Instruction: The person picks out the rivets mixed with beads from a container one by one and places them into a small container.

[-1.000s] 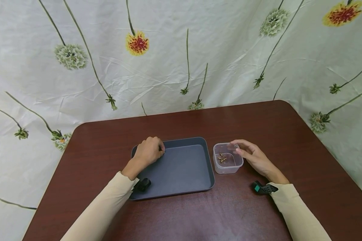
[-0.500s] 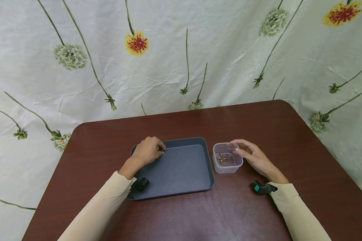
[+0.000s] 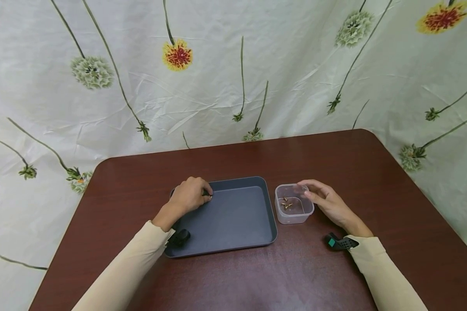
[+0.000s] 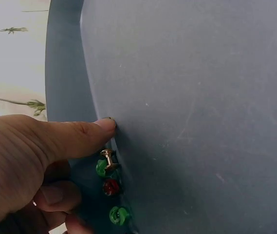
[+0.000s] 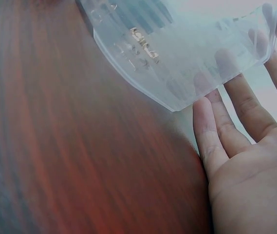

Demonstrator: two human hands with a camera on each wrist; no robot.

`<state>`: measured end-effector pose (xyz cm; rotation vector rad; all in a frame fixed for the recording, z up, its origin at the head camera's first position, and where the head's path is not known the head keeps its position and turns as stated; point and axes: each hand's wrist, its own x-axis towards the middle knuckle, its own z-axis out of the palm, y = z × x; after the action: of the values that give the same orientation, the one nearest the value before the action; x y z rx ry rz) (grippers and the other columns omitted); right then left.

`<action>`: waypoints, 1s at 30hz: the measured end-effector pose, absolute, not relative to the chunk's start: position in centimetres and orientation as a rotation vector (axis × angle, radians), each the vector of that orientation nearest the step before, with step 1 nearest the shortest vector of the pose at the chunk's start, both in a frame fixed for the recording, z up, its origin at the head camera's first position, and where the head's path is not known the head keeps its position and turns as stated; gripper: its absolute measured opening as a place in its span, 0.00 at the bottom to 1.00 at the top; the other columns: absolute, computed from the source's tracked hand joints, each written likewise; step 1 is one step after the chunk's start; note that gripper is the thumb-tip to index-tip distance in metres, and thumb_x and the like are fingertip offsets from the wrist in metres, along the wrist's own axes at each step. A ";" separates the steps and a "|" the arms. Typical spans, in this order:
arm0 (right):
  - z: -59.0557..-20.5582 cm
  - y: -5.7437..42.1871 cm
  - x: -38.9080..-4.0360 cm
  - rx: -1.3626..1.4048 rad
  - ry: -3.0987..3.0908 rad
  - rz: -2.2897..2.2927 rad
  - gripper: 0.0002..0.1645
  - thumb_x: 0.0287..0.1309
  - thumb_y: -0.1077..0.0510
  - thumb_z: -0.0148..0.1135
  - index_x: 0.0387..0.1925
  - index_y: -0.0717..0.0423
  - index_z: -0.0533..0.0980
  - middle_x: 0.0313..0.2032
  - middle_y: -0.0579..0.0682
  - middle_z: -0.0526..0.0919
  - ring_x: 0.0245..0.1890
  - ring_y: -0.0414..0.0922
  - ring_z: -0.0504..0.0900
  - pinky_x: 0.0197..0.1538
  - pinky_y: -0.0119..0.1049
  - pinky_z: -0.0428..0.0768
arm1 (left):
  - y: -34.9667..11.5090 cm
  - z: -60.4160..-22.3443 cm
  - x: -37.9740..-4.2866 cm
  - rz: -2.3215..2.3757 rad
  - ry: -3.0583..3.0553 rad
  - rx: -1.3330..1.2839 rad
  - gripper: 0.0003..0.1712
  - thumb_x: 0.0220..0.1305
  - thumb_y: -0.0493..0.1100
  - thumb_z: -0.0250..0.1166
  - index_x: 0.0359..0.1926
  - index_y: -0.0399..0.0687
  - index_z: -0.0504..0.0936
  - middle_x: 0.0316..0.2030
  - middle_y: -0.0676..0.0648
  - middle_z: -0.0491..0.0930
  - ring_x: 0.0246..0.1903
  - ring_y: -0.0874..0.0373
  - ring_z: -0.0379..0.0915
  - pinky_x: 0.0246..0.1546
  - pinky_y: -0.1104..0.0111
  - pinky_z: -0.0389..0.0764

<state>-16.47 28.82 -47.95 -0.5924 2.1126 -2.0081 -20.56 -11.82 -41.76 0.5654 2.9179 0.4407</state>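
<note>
My left hand (image 3: pixel 190 194) is at the far left corner of a dark grey baking tray (image 3: pixel 237 220). In the left wrist view, its thumb (image 4: pixel 82 136) reaches straight along the tray's wall, the other fingers curl below, and nothing sits between them. Just under the thumb is a gold spool-shaped metal piece (image 4: pixel 108 159), against a green bead (image 4: pixel 101 168). A red bead (image 4: pixel 111 187) and another green bead (image 4: pixel 119 215) line the same wall. My right hand (image 3: pixel 328 205) holds a clear plastic box (image 3: pixel 294 219) by its right far corner; several gold pieces (image 3: pixel 286 204) lie inside.
The tray and box stand side by side on a dark reddish-brown table (image 3: pixel 295 268). Behind it hangs a pale flower-printed cloth (image 3: pixel 218 86). A black strap (image 3: pixel 340 242) is on the right wrist, and a black wrist camera (image 3: pixel 180 237) overlaps the tray's left side.
My left hand has shifted very slightly left and its thumb has lowered; a gold piece has come into sight by its tip. The right hand and box have stayed still.
</note>
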 end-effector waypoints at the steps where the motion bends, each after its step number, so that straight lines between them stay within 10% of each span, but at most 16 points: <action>1: -48.0 28.8 -16.5 -0.593 2.116 -2.005 0.22 0.74 0.62 0.52 0.65 0.66 0.68 0.60 0.44 0.80 0.60 0.38 0.79 0.61 0.27 0.74 | -11.8 -41.8 -20.6 0.438 2.916 0.567 0.08 0.61 0.42 0.73 0.41 0.48 0.91 0.38 0.46 0.87 0.23 0.62 0.76 0.23 0.67 0.76; 30: -48.1 29.0 -16.6 -0.630 2.087 -2.018 0.22 0.75 0.63 0.51 0.65 0.67 0.67 0.59 0.44 0.79 0.61 0.38 0.79 0.62 0.29 0.74 | -10.9 -41.7 -20.5 0.454 2.890 0.724 0.05 0.63 0.41 0.71 0.40 0.49 0.90 0.30 0.50 0.84 0.20 0.63 0.71 0.21 0.70 0.70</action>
<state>-16.62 28.96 -48.13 -0.6297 2.0873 -2.0179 -20.45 -10.92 -41.68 0.7237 2.8896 0.4545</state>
